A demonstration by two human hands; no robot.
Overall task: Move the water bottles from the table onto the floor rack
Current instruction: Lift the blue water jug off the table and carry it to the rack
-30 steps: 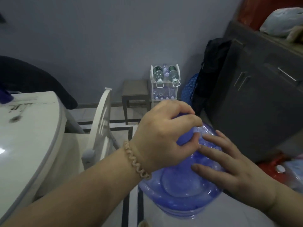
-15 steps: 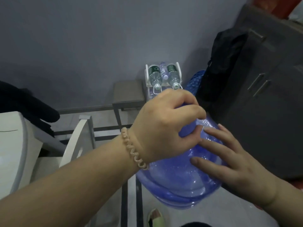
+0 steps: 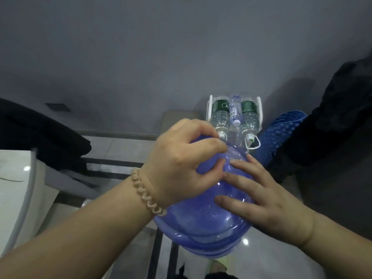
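Observation:
A large blue translucent water bottle [image 3: 203, 224] hangs in front of me above the floor. My left hand [image 3: 181, 158] is closed around its neck and hides the cap. My right hand [image 3: 259, 196] lies flat against the bottle's right shoulder, fingers spread. Straight ahead by the wall stands the white floor rack [image 3: 210, 106], with two clear green-labelled bottles [image 3: 219, 115] lying on top, caps toward me, and a smaller bottle [image 3: 235, 109] between them. The rack's lower shelves are hidden behind my hand and the blue bottle.
The white table [image 3: 14, 188] edge is at the left, with dark cloth [image 3: 40, 137] behind it. A low grey stool [image 3: 179, 117] stands left of the rack. A blue mesh item [image 3: 281, 133] and a black bag [image 3: 342, 117] lie right of the rack. My foot [image 3: 217, 266] shows below.
I have moved toward the rack with the blue bottle; the rack looks larger and closer, the table has slid further left, and the white chair and dark cabinet have left the view.

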